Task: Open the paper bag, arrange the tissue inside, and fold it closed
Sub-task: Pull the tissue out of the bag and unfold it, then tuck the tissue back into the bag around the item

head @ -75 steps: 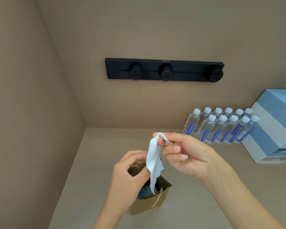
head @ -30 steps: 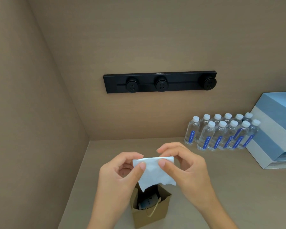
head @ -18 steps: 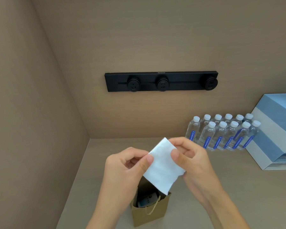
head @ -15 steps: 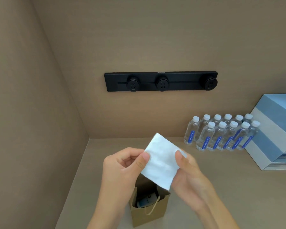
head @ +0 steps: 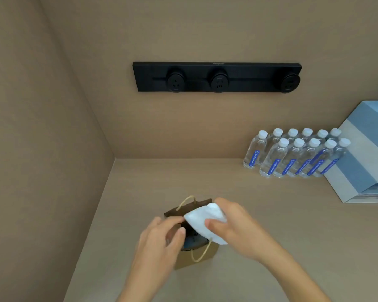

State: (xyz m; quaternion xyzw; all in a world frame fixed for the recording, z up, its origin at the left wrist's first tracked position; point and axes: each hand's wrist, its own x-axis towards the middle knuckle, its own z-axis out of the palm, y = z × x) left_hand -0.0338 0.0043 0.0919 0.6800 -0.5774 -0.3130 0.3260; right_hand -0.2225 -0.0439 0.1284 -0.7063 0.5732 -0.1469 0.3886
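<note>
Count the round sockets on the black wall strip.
3. On the black wall strip: left socket, middle socket and right socket at its end. None appears hidden.

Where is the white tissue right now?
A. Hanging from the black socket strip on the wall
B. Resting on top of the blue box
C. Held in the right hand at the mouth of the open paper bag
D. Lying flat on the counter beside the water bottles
C: the right hand grips the white tissue over the open top of the paper bag, while the left hand holds the bag's rim.
</note>
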